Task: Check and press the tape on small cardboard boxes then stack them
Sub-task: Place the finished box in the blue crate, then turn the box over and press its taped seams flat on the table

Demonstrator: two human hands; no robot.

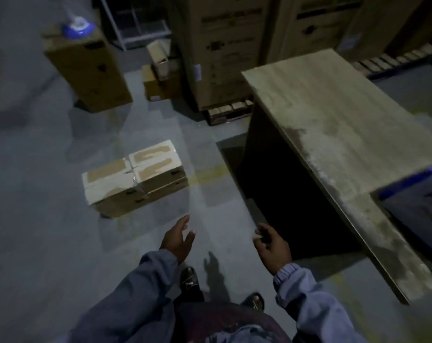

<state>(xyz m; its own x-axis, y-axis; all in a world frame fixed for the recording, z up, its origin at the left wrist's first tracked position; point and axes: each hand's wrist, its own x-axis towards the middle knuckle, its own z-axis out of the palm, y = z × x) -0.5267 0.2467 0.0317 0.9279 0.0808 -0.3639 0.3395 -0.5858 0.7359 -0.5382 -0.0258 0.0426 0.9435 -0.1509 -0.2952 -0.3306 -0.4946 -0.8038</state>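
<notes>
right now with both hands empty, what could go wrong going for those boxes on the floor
1. The light is dim, so lifted tape on the boxes could be missed.
2. The boxes sit low on the floor, ahead of the left hand; bending down could bump the table, whose edge is close to the right hand.
3. The boxes sit as a stack, so pressing on one side might shift them.
</notes>
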